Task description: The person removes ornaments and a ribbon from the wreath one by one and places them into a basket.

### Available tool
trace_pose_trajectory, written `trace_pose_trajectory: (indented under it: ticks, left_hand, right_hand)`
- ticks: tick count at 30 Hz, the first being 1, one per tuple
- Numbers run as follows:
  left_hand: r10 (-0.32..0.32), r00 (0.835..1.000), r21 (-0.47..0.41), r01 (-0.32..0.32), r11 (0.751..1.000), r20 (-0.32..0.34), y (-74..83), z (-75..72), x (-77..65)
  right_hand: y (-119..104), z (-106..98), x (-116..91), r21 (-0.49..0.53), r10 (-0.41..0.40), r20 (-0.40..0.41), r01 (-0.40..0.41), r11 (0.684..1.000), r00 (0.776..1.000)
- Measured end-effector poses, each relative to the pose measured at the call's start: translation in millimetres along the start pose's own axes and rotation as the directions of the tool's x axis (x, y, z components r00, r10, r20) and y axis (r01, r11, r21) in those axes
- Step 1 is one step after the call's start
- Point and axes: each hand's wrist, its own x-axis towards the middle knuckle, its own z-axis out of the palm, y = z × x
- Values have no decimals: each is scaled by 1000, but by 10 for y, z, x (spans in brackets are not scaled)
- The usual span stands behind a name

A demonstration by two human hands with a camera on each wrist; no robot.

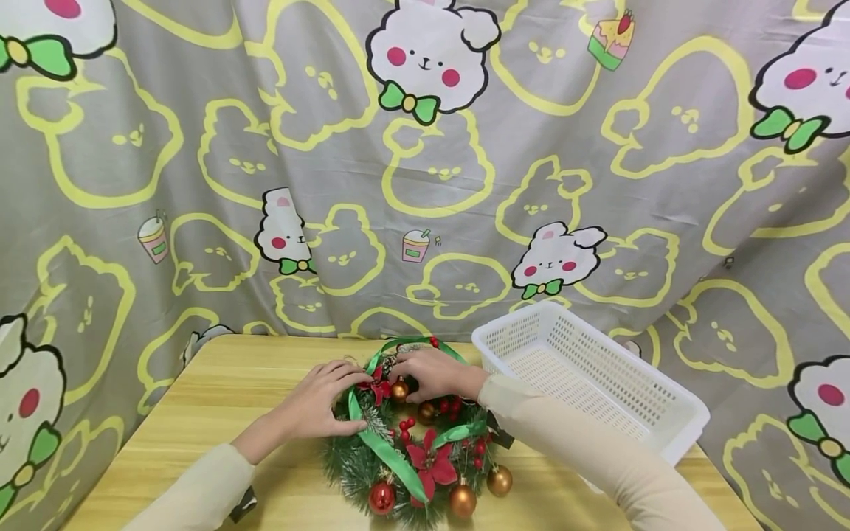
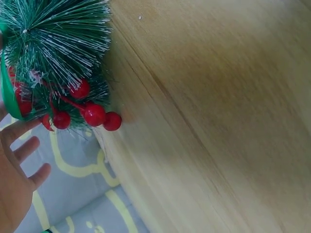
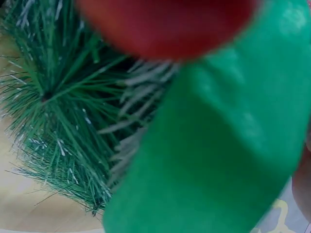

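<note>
A green Christmas wreath (image 1: pixel 355 468) lies on the table, trimmed with a green ribbon (image 1: pixel 393 455), red poinsettia flowers (image 1: pixel 432 464), red berries and gold baubles (image 1: pixel 462 501). At its left rear, my left hand (image 1: pixel 319 402) touches the ribbon and greenery, thumb spread from the fingers. The left wrist view shows those fingers (image 2: pixel 29 175) nearly straight beside red berries (image 2: pixel 94 114). My right hand (image 1: pixel 432 375) reaches over the wreath's back, fingers bent down by a pinecone and a gold bauble (image 1: pixel 399 390); I cannot tell what they grip. Ribbon (image 3: pixel 209 160) fills much of the right wrist view.
A white perforated plastic basket (image 1: pixel 488 335) stands at the table's right rear, close to the right forearm. The wooden table (image 1: pixel 265 361) backs onto a grey curtain (image 1: pixel 345 177) with cartoon rabbits. A red bauble (image 1: pixel 381 498) hangs at the wreath's front.
</note>
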Motion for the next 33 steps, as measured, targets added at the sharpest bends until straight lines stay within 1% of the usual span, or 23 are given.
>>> trace_pose_trajectory:
  ticks: [6, 9, 12, 18, 23, 28, 31, 33]
  left_hand:
    - [7, 1000, 5, -7, 1000, 7, 1, -5, 13]
    - [17, 1000, 5, -17, 1000, 4, -2, 1, 16]
    - [28, 1000, 5, -28, 1000, 0, -5, 7, 12]
    - [52, 998, 9, -52, 999, -20, -16, 23, 11]
    - [68, 997, 19, -67, 998, -25, -31, 32, 20]
    - [88, 996, 34, -87, 996, -29, -42, 33, 27]
    - [92, 995, 45, -91, 995, -26, -43, 33, 29]
    - [91, 996, 52, -90, 995, -23, -41, 28, 31]
  right_hand:
    - [45, -30, -12, 106, 24, -68, -17, 994, 997]
    - [61, -46, -26, 186, 54, -95, -36, 982, 994]
    - [79, -55, -35, 251, 94, -102, -66, 966, 990]
    - [102, -90, -33, 293, 140, -103, -104, 950, 985]
    - [93, -143, -41, 360, 153, -105, -106, 927, 983]
    - [82, -154, -29, 412, 177, -124, -112, 904, 976]
    - [85, -155, -14, 455, 201, -138, -118, 882, 970]
    - [100, -154, -2, 493, 218, -154, -116, 862, 964]
